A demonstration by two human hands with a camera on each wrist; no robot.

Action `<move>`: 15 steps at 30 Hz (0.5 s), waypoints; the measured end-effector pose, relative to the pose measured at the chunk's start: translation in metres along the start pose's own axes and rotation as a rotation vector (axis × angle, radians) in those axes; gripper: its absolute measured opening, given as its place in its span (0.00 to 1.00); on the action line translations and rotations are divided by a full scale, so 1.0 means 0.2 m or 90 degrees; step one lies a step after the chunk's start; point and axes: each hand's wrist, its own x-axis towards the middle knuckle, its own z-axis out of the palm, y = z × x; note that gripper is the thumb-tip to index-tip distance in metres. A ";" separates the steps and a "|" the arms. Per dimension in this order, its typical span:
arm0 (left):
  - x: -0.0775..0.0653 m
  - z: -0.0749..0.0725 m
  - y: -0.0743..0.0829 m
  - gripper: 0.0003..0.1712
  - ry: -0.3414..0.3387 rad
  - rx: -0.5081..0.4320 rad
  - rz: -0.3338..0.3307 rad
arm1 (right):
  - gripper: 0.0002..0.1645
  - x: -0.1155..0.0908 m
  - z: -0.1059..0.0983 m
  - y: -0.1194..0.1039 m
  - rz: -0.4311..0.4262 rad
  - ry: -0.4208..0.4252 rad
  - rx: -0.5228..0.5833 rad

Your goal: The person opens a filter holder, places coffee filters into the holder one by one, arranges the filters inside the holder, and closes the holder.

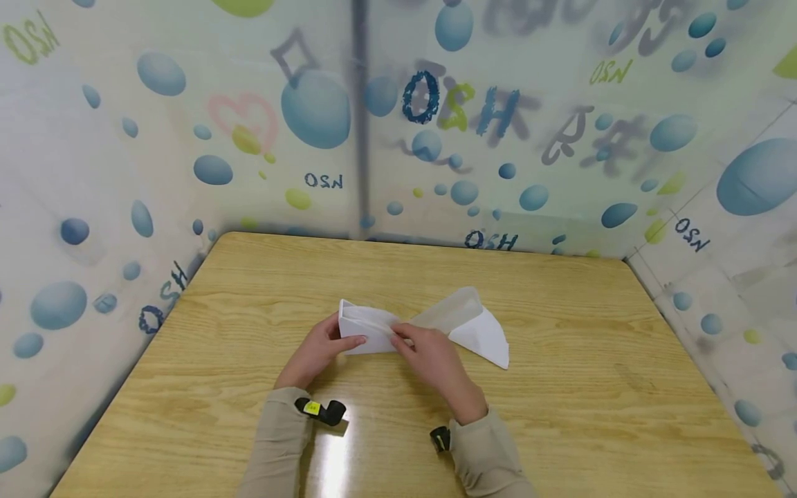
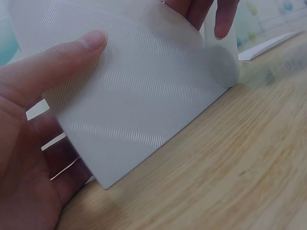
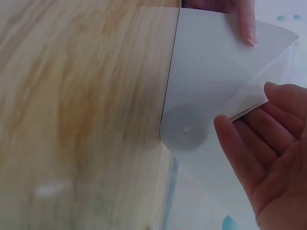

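Surrounding the wood-grain bench (image 1: pixel 579 415) was a backdrop (image 1: pixel 529 159) printed with blue and green ovals and lettering. On the bench, at 3 o'clock from the folded white sheet (image 1: pixel 376 339), stood a white piece with a translucent panel (image 1: pixel 488 339). The right grip (image 1: pixel 436 360) stood between the two, obstructing the head view; whether they met behind it could not be determined. A black wrist unit with a yellow label (image 1: pixel 320 410) sat at 6 o'clock from the left grip (image 1: pixel 314 349), beside the cuff; a second black unit (image 1: pixel 440 439) sat at 6 o'clock from the right grip.

The folded white sheet was located between the grips: at 2 to 3 o'clock from the left and at 10 o'clock from the right. The left grip pinched its left end, thumb flat on the ribbed near face and fingers behind. The right grip pinched the panel edge at the opposite end, fingers curled behind it. In the right wrist view, a grey round patch (image 3: pixel 184 139) with a small pale centre dot appeared at 9 o'clock from the nearest fingertip, just beside it.
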 end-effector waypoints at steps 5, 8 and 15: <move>0.00 0.00 0.00 0.31 0.000 -0.004 0.000 | 0.20 0.00 0.00 -0.01 -0.004 -0.019 -0.033; 0.00 0.00 0.00 0.30 -0.004 -0.003 0.001 | 0.20 0.00 0.00 -0.01 -0.002 -0.025 -0.036; -0.01 -0.01 0.03 0.30 -0.009 -0.004 -0.002 | 0.20 0.00 -0.01 -0.01 0.000 -0.014 -0.038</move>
